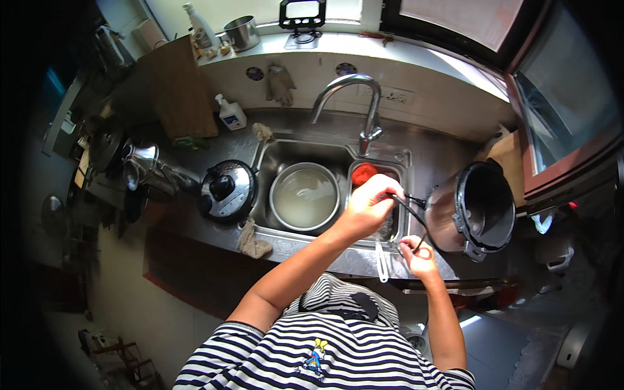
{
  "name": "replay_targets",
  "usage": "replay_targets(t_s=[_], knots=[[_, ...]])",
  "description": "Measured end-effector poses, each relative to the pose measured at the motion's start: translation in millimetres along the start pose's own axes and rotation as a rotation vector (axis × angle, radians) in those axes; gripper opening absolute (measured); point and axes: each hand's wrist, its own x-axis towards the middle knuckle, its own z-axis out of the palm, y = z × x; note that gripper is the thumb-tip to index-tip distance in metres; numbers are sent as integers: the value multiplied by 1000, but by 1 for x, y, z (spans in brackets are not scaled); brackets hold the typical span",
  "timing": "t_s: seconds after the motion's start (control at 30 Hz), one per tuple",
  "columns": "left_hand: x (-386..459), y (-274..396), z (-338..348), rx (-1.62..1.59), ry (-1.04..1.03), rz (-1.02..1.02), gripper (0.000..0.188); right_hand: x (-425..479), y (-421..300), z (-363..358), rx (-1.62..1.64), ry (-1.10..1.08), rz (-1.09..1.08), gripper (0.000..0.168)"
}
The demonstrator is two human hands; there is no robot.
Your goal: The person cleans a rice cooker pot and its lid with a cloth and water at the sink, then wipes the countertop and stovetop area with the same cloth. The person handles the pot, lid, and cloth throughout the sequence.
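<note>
A black power cord [415,213] runs from the side of an electric pressure cooker [446,214] to my hands. My left hand [373,202] pinches the cord above the small right basin of the sink. Lower down, near the counter's front edge, my right hand [419,258] holds a loop of the same cord. The cooker stands lidless and tilted to the right of the sink, its dark inside showing. Its round lid [229,191] lies on the counter left of the sink. In the large basin sits a metal inner pot [305,196] with cloudy water.
A chrome faucet [373,105] arches behind the basins. A red scrubber [363,173] and a white-handled tool [381,263] are at the small basin. Wet cloths [253,242] lie on the sink rim. A wooden board [175,92] leans at the back left; an open window [565,117] juts in at right.
</note>
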Motion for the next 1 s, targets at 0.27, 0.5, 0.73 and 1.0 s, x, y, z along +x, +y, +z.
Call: replay_targets(t_s=[0.27, 0.5, 0.73, 1.0], knots=[[48, 26, -2, -932, 21, -336, 12, -26, -51, -95, 431, -33, -7, 30], [100, 49, 101, -986, -96, -418, 11, -6, -77, -203, 85, 646, -301, 27], [122, -8, 210, -998, 21, -748, 15, 28, 61, -230, 166, 556, 134, 28], [145, -69, 282, -625, -4, -910, 27, 18, 81, -236, -98, 696, 342, 51]])
